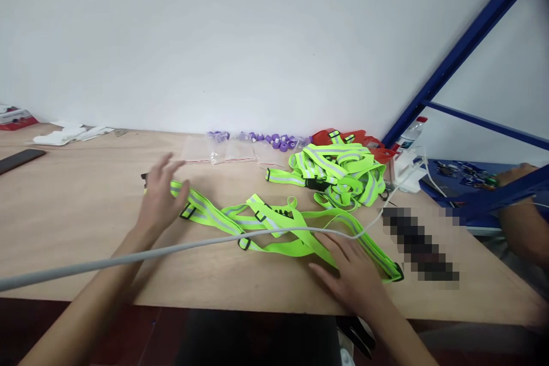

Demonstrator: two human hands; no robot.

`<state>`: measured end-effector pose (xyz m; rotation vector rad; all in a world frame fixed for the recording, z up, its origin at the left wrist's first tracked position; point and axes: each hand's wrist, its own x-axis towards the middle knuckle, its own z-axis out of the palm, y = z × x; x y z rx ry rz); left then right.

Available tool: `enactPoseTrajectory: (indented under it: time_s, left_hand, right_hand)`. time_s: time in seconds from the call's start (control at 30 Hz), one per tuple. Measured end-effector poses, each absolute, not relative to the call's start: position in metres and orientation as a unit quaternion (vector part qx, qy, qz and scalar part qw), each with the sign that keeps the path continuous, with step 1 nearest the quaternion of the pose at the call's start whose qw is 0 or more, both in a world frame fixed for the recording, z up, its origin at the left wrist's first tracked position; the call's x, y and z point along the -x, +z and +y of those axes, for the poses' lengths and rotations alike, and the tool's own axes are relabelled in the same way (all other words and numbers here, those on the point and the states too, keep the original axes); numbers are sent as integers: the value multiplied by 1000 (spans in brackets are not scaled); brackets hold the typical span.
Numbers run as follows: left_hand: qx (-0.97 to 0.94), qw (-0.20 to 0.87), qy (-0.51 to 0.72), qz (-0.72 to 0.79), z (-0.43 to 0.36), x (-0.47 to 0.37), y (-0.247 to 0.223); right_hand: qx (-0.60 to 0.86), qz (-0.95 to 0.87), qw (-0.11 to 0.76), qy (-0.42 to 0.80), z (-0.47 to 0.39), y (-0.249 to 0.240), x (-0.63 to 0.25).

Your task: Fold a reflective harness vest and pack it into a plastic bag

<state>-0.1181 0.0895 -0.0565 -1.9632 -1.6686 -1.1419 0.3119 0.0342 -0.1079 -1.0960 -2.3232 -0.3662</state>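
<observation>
A neon-green reflective strap harness (266, 223) with black buckles lies spread across the wooden table. My left hand (160, 197) is over its left end, fingers apart, with a black clip beside it. Near the harness's right part, my right hand (349, 266) rests with spread fingers, touching or just above the straps; contact is unclear. Neither hand grips anything visible. Behind the harness, a heap of similar green straps (343, 168) sits on the right. A grey-white cable (180, 247) crosses in front of the view, over the harness.
Purple caps (281, 142) and clear plastic bags (240, 151) lie near the wall, beside red material (364, 140). A dark flat object (19, 160) is far left. At right are a blue frame (467, 48), a bottle (412, 134), a white adapter (407, 171) and another person's arm (525, 229).
</observation>
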Motion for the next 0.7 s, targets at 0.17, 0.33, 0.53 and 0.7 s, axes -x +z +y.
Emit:
enactPoseTrajectory:
  time_s: [0.17,0.33,0.53,0.7]
  left_hand:
    - [869,92,-402,-273,71,26,-55]
    - [949,18,-248,-196,68,-29,-68]
    - [920,-81,-154,-351,85,-32,-84]
    - [905,-131,-114,-388,86,-31,-82]
  right_hand:
    - [425,-862,277,3,60,-100,-290]
    - [457,-809,343,139,77,-73,-289]
    - [485,-692,395,361,88,-63,-285]
    - [511,-699,383,322,82,-65,-284]
